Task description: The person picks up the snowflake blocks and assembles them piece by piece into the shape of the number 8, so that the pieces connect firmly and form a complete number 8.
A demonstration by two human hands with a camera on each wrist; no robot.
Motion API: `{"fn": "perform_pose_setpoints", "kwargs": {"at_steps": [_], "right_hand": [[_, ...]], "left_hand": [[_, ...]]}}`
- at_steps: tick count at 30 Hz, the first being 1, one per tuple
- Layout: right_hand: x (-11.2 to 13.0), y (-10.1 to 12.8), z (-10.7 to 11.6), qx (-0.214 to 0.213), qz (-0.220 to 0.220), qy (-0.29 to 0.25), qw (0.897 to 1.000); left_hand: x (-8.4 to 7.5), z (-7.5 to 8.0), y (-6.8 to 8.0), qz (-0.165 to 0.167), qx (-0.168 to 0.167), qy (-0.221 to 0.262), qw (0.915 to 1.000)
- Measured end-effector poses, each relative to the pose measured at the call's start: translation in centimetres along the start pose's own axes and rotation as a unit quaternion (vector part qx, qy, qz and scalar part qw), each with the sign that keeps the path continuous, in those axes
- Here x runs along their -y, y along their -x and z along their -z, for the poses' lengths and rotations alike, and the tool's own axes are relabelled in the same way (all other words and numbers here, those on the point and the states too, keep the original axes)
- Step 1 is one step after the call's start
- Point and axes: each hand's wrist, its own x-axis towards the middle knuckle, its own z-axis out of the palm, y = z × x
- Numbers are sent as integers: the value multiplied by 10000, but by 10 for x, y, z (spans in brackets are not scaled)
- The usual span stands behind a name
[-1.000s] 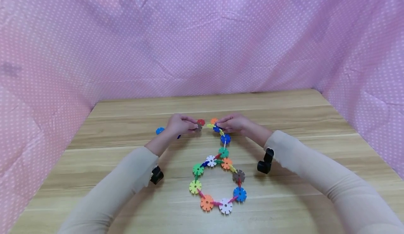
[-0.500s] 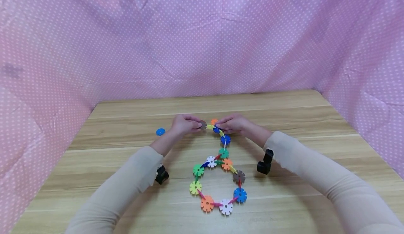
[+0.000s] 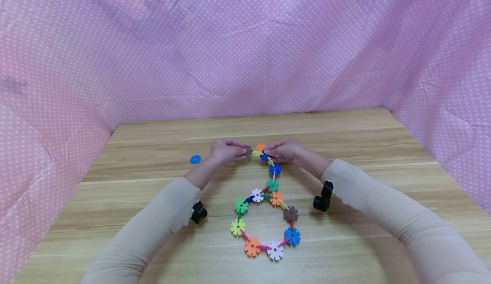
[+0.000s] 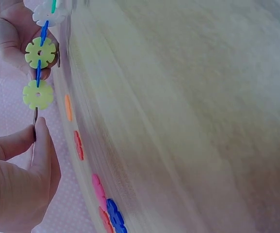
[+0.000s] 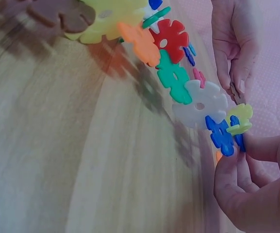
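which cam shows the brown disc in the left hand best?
Head view: brown disc shows face-on, pinched by left hand. Left wrist shows only its thin edge; right wrist a partly hidden bit.

no readable text, labels, numbers anywhere

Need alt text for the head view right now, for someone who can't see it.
Two hands meet at the far end of a chain of colourful snowflake discs on a wooden table: the left hand pinches a brown disc, the right hand the chain's end.
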Motion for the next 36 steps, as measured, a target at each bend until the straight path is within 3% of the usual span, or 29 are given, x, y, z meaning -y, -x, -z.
{"fn": "perform_pose_setpoints", "kwargs": {"at_steps": [27,36], "right_hand": [[-1,0,0,-73,-37,-163,9998],[-1,3,-2,-82,-113,-234,9996]], "left_hand": [[-3,-3,-2,284,-188,304,9990],[-1,-5,-3,255,-21,368,9990]]}}
